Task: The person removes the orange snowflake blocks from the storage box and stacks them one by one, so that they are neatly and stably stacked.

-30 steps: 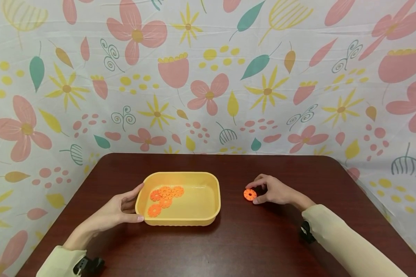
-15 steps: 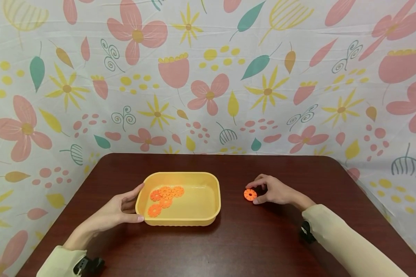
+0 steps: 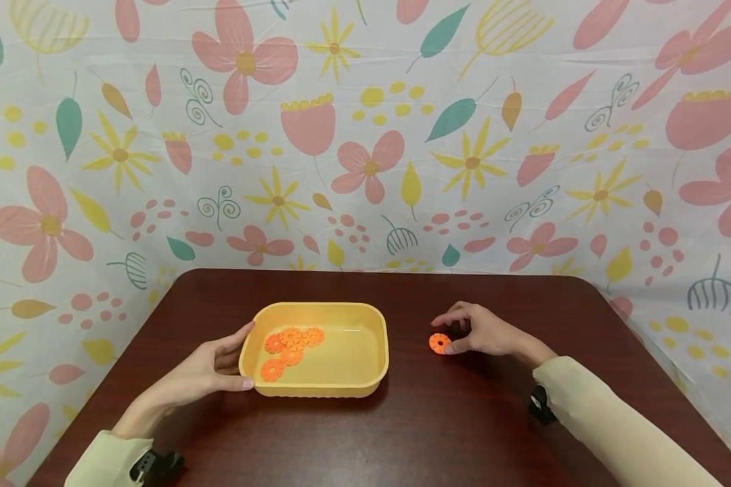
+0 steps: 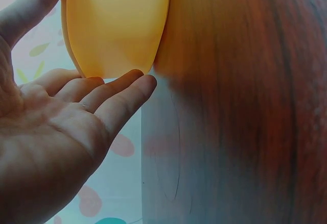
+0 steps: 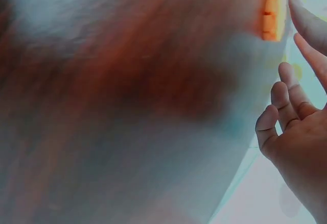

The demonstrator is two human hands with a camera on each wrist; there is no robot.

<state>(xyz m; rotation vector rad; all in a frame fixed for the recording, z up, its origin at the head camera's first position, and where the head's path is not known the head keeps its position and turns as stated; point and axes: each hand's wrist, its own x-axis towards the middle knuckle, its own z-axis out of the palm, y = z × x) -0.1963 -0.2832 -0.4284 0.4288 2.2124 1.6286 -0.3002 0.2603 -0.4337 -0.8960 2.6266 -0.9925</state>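
My left hand [image 3: 197, 370] holds the left end of a yellow plastic tray [image 3: 359, 387], thumb at its front corner and index finger at its back corner. In the left wrist view, the fingertips touch the tray's wall [image 4: 110, 63]. Inside the tray, several orange notched discs [image 3: 272, 370] lie at the left. My right hand [image 3: 484, 331] is by a single orange notched disc [image 3: 436, 342] that lies on the table. Its thumb overlaps the disc's edge in the head view, and the index finger is raised off it. The right wrist view shows fingers apart from the disc [image 5: 276, 16].
Both things stand on a dark brown table [image 3: 365, 439] with rounded far corners. Behind it hangs a white cloth [image 3: 365, 81] printed with flowers and leaves. Each wrist carries a black strap with a small device [image 3: 155, 467] at a beige sleeve.
My right index finger has lifted away from the single disc, and the fingers have parted. The disc stays in place on the table. The left hand and the tray have not visibly moved.
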